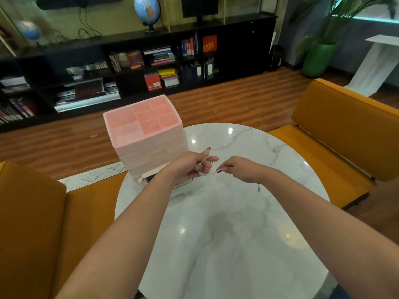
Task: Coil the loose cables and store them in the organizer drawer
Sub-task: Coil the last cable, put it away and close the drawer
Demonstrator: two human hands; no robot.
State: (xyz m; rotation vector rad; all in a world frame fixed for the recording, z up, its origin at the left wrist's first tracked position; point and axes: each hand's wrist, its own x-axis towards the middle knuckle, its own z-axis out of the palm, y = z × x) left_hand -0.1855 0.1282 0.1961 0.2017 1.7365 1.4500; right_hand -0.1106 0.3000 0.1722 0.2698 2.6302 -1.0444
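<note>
White cable (207, 167) is held above the marble table (237, 223): left hand (190, 167) closed around its loops (plug at 12 o'clock), right hand (239, 169) pinching the strand. Pink organizer (146, 134) stands at 10 o'clock of the hands.

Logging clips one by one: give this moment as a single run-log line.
stage: coiling | left hand: holds white cable loops | right hand: pinches cable end | pink organizer: on marble table, cable not yet stored
</note>
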